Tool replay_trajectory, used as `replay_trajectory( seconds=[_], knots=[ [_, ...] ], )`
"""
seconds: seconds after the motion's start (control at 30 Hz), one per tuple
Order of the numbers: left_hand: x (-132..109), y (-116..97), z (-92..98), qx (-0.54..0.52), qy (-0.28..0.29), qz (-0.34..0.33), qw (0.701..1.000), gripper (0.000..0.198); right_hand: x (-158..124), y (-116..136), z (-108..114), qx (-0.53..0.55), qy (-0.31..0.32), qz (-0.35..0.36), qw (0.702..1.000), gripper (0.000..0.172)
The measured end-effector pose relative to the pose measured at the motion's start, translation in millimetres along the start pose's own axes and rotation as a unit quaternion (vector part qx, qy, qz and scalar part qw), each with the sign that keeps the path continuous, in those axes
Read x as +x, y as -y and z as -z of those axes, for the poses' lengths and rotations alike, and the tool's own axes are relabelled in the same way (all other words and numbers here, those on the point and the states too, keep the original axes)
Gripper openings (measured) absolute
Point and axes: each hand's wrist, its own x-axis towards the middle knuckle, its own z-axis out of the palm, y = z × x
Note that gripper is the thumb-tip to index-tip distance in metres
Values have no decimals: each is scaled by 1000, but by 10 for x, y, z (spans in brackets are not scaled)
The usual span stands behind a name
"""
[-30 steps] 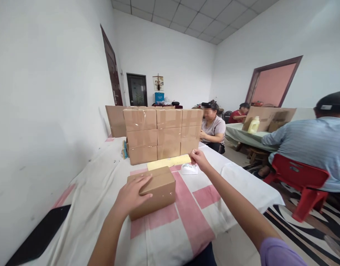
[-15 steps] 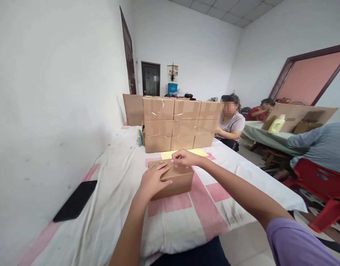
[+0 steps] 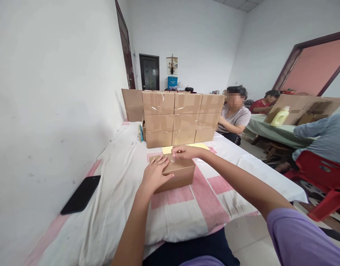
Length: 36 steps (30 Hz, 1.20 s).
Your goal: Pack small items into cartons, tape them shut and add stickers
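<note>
A closed brown cardboard box (image 3: 179, 176) sits on the cloth in front of me. My left hand (image 3: 156, 173) lies on its top and near side, fingers spread, steadying the left part. Above the top's middle, my right hand (image 3: 182, 151) has its thumb and fingertips pinched together. A small clear, shiny piece (image 3: 173, 159) shows beneath those fingertips, perhaps film or a sticker; its exact kind is too small to make out. Just behind the box, partly covered by my right hand, lies yellow paper (image 3: 197, 146).
Taped cardboard boxes (image 3: 186, 122) stand stacked at the table's far side. A black phone (image 3: 80, 195) lies on the left by the wall. One person (image 3: 236, 114) sits beyond the stack; others sit at a green-covered table with a yellow bottle (image 3: 280, 116). A red chair (image 3: 322, 177) stands right.
My right hand has risen slightly from the box top, and a clear shiny piece now shows under its fingertips. The left hand stays on the box. The view has tilted down a little.
</note>
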Motion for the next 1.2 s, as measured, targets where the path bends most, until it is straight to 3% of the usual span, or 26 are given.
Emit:
replay_trajectory(
  seconds=[0.23,0.6,0.93,1.2],
  knots=[
    [-74,-42,2,26,-58,20,998,44,159,-210,-81,-52,31,26,998,27],
    [-96,-43,4,50,-48,-7,998,45,282,-289,-35,-43,58,50,996,27],
    [-109,-33,-26,73,-48,-18,996,42,383,-326,-33,-122,79,11,989,20],
    [-137,-96,-12,100,-40,-8,994,43,237,-339,62,-101,38,-66,992,20]
  ],
)
